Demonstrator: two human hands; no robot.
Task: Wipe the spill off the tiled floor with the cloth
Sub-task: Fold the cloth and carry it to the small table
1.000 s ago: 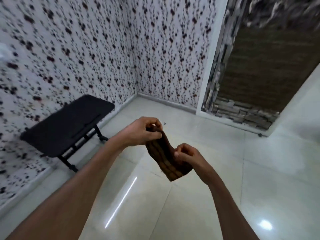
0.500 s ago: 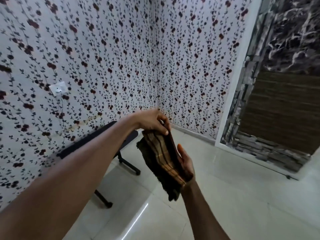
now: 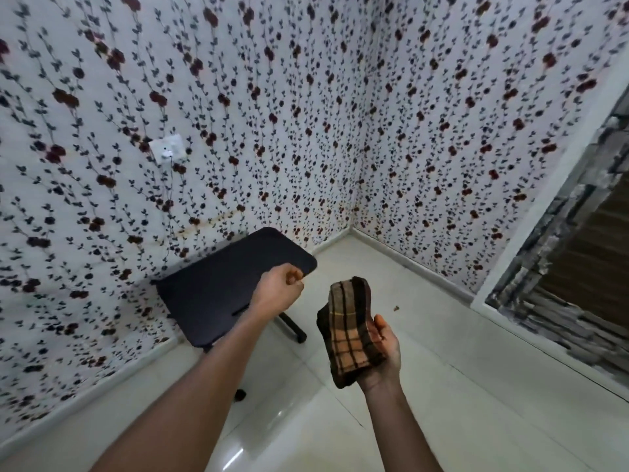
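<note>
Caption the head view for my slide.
Right hand holds folded checked cloth above tiled floor; left hand empty.

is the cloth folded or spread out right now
Folded. The checked cloth is a compact layered bundle lying in the right hand, stacked edges showing at its bottom end; the left hand is off it.

The left hand (image 3: pixel 279 285) no longer grips the checked cloth (image 3: pixel 350 330) and is now apart from it, fingers curled. The right hand (image 3: pixel 383 349) alone now supports the folded cloth.

Brown-and-orange checked cloth (image 3: pixel 350 330), black table (image 3: pixel 231 287), white floral-patterned wall (image 3: pixel 272 114).
</note>
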